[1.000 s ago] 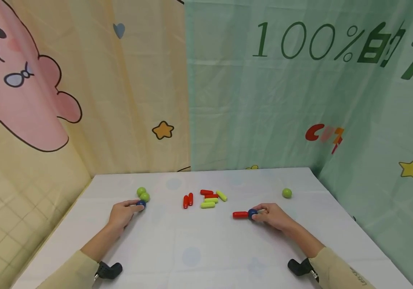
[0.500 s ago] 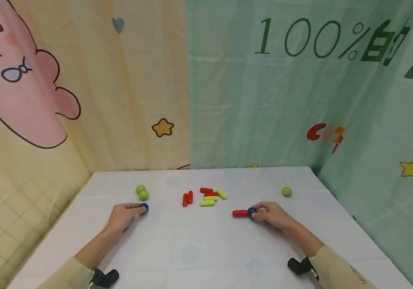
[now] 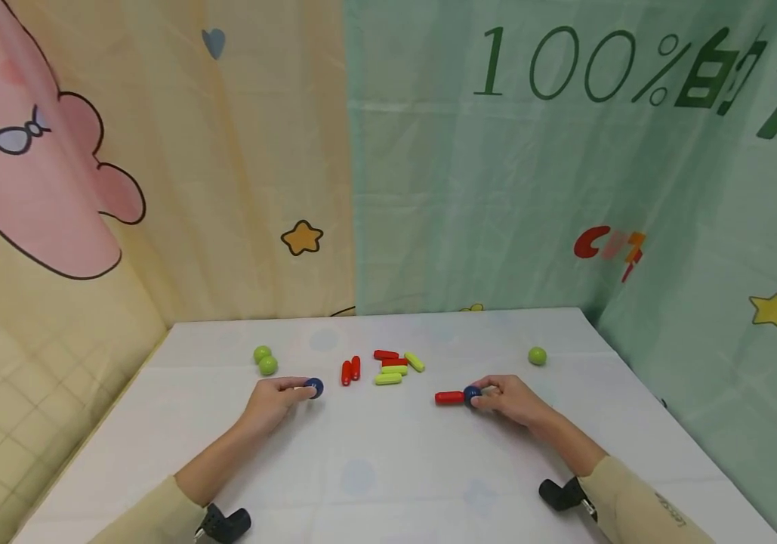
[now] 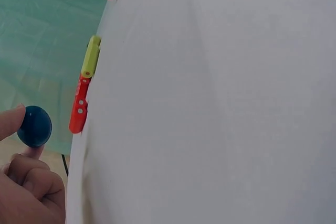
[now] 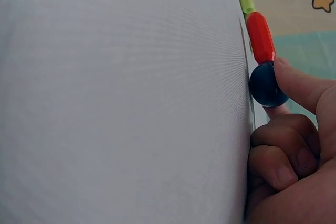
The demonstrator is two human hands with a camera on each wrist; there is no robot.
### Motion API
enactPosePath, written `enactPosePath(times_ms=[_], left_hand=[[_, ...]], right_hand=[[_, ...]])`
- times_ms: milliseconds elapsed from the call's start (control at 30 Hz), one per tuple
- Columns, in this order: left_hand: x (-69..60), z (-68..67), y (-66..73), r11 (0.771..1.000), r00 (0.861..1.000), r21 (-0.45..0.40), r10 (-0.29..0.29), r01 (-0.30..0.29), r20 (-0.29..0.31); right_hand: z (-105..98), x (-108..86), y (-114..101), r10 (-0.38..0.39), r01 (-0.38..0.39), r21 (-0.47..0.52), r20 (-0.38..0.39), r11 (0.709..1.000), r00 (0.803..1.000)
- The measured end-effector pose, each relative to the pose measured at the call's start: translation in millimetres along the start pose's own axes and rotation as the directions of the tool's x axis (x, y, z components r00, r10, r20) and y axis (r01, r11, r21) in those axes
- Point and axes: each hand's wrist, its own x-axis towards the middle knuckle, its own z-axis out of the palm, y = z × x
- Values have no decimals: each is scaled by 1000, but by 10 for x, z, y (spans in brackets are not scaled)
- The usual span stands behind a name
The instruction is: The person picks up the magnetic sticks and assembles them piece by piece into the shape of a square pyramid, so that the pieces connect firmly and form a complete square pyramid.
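Note:
My left hand (image 3: 271, 404) pinches a dark blue ball (image 3: 314, 387) between thumb and fingers, left of the sticks; in the left wrist view this blue ball (image 4: 35, 126) sits at the fingertips. On the right, my right hand (image 3: 510, 399) pinches a second blue ball (image 3: 472, 395), which has a red stick (image 3: 449, 397) joined end-on to its left side. The right wrist view shows that blue ball (image 5: 266, 84) beside the table surface, the red stick (image 5: 260, 36) touching it and the thumb pressed against the ball.
Two red sticks (image 3: 350, 370) lie side by side near the middle. Right of them is a cluster of red and yellow-green sticks (image 3: 393, 370). Two green balls (image 3: 265, 361) sit at the back left of the white table (image 3: 361, 483), and one green ball (image 3: 537, 356) at the back right.
My left hand has carried its blue ball away from the two green balls, rightward toward the red sticks. The right hand keeps its blue ball and red stick in about the same place.

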Motion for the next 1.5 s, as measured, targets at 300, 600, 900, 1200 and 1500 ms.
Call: enactPosePath(times_ms=[300, 600, 900, 1200, 1500], left_hand=[[-8, 262, 93, 1000, 997, -21, 23, -21, 76], [66, 581, 197, 998, 988, 19, 50, -53, 143], [85, 808, 353, 993, 973, 63, 86, -101, 213], [82, 1024, 422, 994, 961, 35, 88, -100, 261], [80, 1204, 495, 994, 959, 40, 83, -98, 271]], right_hand=[[16, 18, -24, -2, 2, -12, 11, 1000, 1000], [2, 16, 0, -1, 1, -6, 8, 1000, 1000], [-3, 5, -13, 2, -2, -13, 4, 1000, 1000], [-6, 1, -13, 0, 0, -5, 3, 1000, 1000], [-16, -11, -7, -13, 13, -4, 11, 1000, 1000]])
